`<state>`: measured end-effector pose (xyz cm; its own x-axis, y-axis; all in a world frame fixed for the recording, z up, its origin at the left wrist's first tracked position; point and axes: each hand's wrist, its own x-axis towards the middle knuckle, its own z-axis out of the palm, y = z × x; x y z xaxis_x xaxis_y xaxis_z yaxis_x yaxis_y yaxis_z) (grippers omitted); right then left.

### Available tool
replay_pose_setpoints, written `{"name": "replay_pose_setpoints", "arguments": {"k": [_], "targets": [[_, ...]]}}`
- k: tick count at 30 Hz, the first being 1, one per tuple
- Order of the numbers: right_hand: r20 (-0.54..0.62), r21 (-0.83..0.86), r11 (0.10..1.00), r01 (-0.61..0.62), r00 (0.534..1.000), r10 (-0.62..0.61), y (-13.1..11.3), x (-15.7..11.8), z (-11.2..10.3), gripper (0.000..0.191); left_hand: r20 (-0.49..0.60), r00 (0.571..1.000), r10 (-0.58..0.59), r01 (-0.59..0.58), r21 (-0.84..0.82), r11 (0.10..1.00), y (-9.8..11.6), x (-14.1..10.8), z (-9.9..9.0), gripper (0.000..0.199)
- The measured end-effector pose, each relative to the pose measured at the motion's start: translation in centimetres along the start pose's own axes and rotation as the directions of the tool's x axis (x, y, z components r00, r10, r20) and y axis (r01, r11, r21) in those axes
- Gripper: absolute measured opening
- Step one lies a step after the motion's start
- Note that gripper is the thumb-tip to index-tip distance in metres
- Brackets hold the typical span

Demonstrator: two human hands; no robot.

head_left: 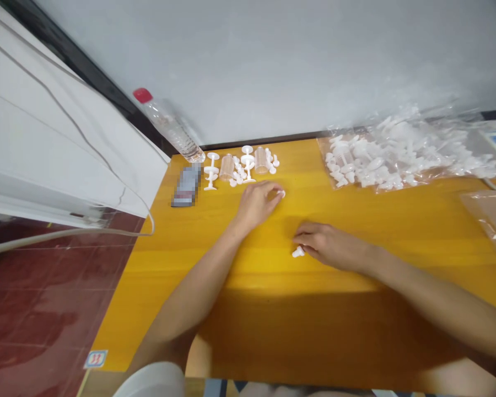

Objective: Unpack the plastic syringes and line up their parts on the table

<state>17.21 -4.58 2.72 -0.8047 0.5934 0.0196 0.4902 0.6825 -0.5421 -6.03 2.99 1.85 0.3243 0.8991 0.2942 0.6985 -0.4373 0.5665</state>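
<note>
My left hand (258, 203) pinches a small white plastic piece (282, 193) between thumb and fingertips, over the middle of the yellow table (169, 275). To its right and nearer to me, my right hand (320, 241) has its fingers bent and close together. Another white piece (298, 251) lies at its fingertips; whether the fingers grip it cannot be made out. Behind my left hand stand or lie two clear ribbed cylinders (227, 167), white stacked-disc parts (211, 171) and several small white pieces (271, 160).
Clear bags of white parts (380, 160) lie at the back right, with another clear bag (490, 218) at the right edge. A red-capped bottle (173, 132) and a blurred dark phone-like object (186, 186) are back left. A cable (86, 232) hangs beside the table.
</note>
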Motion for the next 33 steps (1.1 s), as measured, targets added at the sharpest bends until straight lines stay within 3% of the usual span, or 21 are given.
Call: {"name": "replay_pose_setpoints", "arguments": {"k": [2,5,7,9,13,17,20,22,25,28,33], "targets": [[-0.03,0.003,0.999,-0.051,0.998,0.051,1.0,0.9,-0.6,0.027,-0.04,0.998,0.054,-0.046,0.167,0.985,-0.7,3.1,1.3,0.017],[-0.123,-0.055,0.98,-0.194,0.975,0.186,3.1,2.8,-2.2,0.023,-0.007,0.995,0.097,-0.089,0.344,0.935,-1.7,6.6,2.8,0.019],[-0.155,-0.089,0.959,-0.268,0.955,0.253,4.7,4.5,-3.2,0.022,0.016,0.995,0.098,-0.097,0.392,0.915,-2.1,8.0,3.1,0.02],[-0.16,-0.076,0.953,-0.294,0.947,0.279,6.1,6.4,-3.9,0.02,-0.028,0.996,0.086,-0.067,0.407,0.911,-2.2,8.3,2.6,0.021],[-0.241,0.09,0.929,-0.36,0.897,0.371,7.9,10.4,-4.5,0.022,-0.099,0.995,0.016,0.011,0.266,0.964,-0.7,4.8,0.3,0.025],[-0.309,0.217,0.886,-0.41,0.832,0.46,8.4,13.6,-4.2,0.008,0.133,0.984,-0.117,0.113,0.043,0.993,2.4,-2.6,-1.1,0.032],[-0.389,0.24,0.88,-0.409,0.79,0.474,8.6,14.8,-3.4,0.014,0.264,0.959,-0.1,0.101,0.01,0.995,3.9,-7.1,-0.4,0.042],[-0.447,0.251,0.88,-0.403,0.758,0.475,9.0,15.0,-2.8,0.028,0.276,0.958,-0.076,0.083,-0.012,0.997,3.9,-8.4,0.4,0.03],[-0.469,0.281,0.875,-0.395,0.739,0.484,9.6,15.3,-2.4,0.049,0.203,0.972,-0.118,0.154,-0.172,0.973,2.4,-7.4,1.0,0.023],[-0.439,0.298,0.872,-0.389,0.755,0.487,9.5,15.5,-2.8,0.049,0.064,0.957,-0.282,0.281,-0.431,0.857,0.3,-4.2,0.6,0.019],[-0.421,0.324,0.898,-0.298,0.805,0.418,7.0,13.0,-3.2,0.05,0.018,0.83,-0.557,0.349,-0.797,0.493,-1.1,0.3,1.2,0.021]]}}
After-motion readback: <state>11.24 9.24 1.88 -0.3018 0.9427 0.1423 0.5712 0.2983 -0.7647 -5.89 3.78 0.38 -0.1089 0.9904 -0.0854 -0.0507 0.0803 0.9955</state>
